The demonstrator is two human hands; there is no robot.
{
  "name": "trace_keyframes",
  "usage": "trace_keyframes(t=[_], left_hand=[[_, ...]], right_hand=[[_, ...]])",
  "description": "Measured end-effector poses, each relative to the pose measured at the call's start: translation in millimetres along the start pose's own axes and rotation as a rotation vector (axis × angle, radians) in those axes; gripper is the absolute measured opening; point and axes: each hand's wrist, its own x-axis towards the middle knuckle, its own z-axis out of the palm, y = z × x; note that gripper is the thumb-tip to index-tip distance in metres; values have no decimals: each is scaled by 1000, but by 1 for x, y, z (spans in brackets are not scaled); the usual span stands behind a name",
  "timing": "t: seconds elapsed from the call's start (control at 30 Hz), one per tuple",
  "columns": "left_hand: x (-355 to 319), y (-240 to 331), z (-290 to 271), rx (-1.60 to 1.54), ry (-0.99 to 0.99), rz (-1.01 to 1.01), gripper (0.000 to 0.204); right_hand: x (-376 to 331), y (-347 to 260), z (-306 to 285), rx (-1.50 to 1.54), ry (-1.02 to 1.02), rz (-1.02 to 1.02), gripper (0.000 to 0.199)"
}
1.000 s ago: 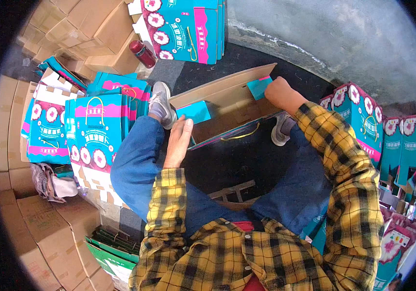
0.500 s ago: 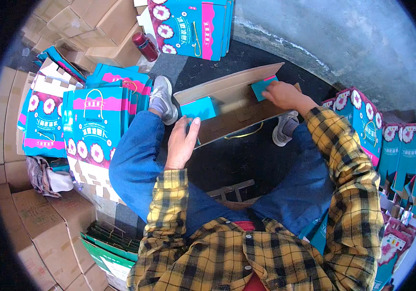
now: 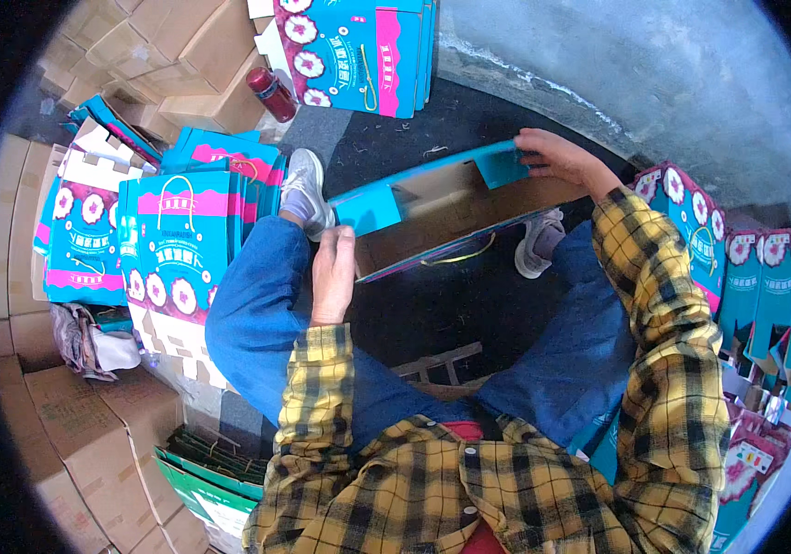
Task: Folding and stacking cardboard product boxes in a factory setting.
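Observation:
A cardboard gift carton (image 3: 451, 217) with a brown inside is held between my knees, its top open toward me. Teal end flaps lie folded inward at its left and right, and a teal strip runs along the far edge. My left hand (image 3: 332, 277) grips the carton's left end, fingers close together along it. At the far right corner my right hand (image 3: 562, 162) holds the edge, its fingertips on the teal flap. A thin yellow cord handle (image 3: 460, 257) hangs at the near side.
Flat teal-and-pink cartons (image 3: 179, 231) stand stacked on the left, more (image 3: 359, 55) lean at the back. Brown boxes (image 3: 109, 434) pile up along the left. A red flask (image 3: 271, 94) stands behind my foot. Formed cartons (image 3: 774, 295) line the right beside a grey wall (image 3: 635, 65).
The carton's tall brown far panel has folded down, and a teal edge shows there. My right hand has moved up to the far right corner; my left hand has shifted slightly left.

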Motion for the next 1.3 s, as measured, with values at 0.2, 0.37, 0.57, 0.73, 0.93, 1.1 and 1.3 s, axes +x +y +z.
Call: trace_keyframes(t=[0.2, 0.37, 0.57, 0.73, 0.93, 1.1, 1.3], left_hand=[[-1, -2, 6, -127, 76, 77, 54], [3, -2, 13, -60, -21, 113, 56], [7, -3, 18, -72, -82, 88, 67], [16, -38, 46, 159, 13, 132, 120], [19, -41, 38, 89, -107, -33, 123], [23, -52, 43, 122, -62, 43, 121], [25, -54, 45, -20, -86, 60, 113]], right_hand=[[1, 8, 18, -1181, 45, -363, 62], [2, 0, 30, -1459, 118, -228, 62], [-3, 7, 38, -1490, 242, -353, 53], [-17, -9, 30, -1559, 328, -124, 56], [-36, -31, 5, -778, 6, 1, 75], [-45, -3, 8, -930, -482, -168, 85], [-38, 5, -4, -961, -496, -185, 86]])
